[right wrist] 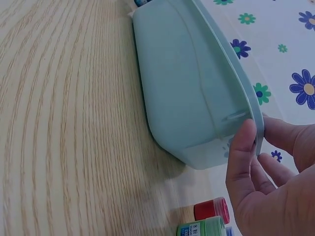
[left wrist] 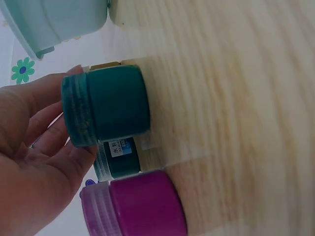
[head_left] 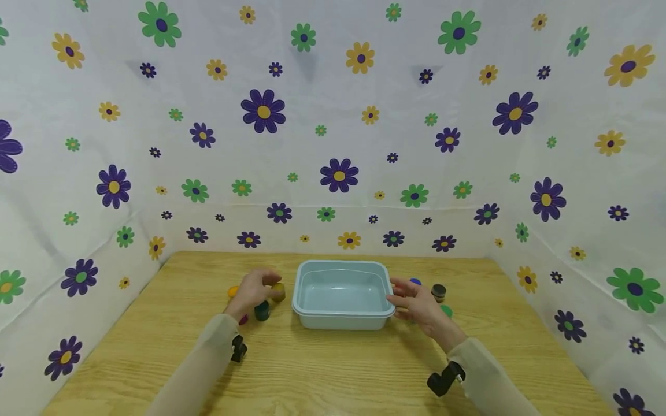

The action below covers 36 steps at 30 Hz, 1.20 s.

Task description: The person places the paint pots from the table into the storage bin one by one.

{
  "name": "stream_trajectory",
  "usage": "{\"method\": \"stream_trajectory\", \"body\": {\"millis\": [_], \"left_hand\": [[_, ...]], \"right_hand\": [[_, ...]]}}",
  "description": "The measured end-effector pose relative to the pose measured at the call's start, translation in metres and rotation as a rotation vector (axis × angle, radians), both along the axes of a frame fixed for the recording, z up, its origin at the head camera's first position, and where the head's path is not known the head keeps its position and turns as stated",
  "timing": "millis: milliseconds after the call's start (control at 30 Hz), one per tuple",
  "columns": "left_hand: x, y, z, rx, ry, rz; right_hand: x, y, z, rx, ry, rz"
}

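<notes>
A pale blue plastic basin point(head_left: 343, 321) stands upright on the table. On its right rim my right hand point(head_left: 418, 306) has a pinch, thumb and fingers on either side of the edge, as the basin wall point(right wrist: 182, 83) in the right wrist view shows. Left of the basin, my left hand point(head_left: 253, 293) holds an ochre paint jar point(head_left: 279, 293) between thumb and fingers. A dark green paint jar point(left wrist: 118, 101) hides most of that grip in the left wrist view. Close to this hand are a magenta jar point(left wrist: 147, 206) and an orange jar point(head_left: 233, 291).
Another dark green jar point(left wrist: 125, 160) with a label stands behind the nearer one. Right of the basin are a black jar point(head_left: 439, 293), a blue jar point(head_left: 414, 281), a green jar point(right wrist: 204, 227) and a red jar point(right wrist: 212, 210). Flower-printed cloth point(head_left: 333, 138) encloses the wooden table point(head_left: 333, 370).
</notes>
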<state>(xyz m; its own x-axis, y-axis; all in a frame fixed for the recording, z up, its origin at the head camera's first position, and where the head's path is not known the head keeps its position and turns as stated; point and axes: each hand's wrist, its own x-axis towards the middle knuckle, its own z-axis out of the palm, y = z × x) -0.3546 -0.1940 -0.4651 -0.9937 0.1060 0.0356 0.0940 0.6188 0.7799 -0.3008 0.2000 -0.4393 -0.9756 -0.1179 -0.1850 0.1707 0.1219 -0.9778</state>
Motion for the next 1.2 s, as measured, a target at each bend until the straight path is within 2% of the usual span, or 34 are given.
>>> {"method": "stream_trajectory", "body": {"millis": [167,400,567,667,867,1067,1200], "left_hand": [[-0.001,0.0,-0.002,-0.036,0.018,-0.016],[0.0,-0.001,-0.004,-0.131,0.086,-0.072],[-0.002,-0.002,-0.003,-0.117,0.087,-0.062],[-0.002,-0.002,-0.001,-0.103,0.073,-0.032],[-0.001,-0.002,0.004,-0.074,0.089,0.026],[0.001,-0.003,0.009,0.056,0.123,0.035],[0.001,0.0,0.01,0.098,0.152,0.021]], "right_hand": [[-0.001,-0.001,-0.001,-0.017,-0.004,-0.001],[-0.001,-0.002,-0.003,-0.023,-0.01,-0.003],[0.0,-0.002,-0.002,-0.025,-0.011,-0.008],[0.001,-0.002,-0.001,-0.025,-0.009,-0.013],[0.001,-0.001,-0.001,-0.021,-0.009,-0.02],[-0.001,-0.001,-0.001,-0.026,-0.024,-0.029],[-0.001,-0.001,-0.001,-0.031,-0.036,-0.022]]}}
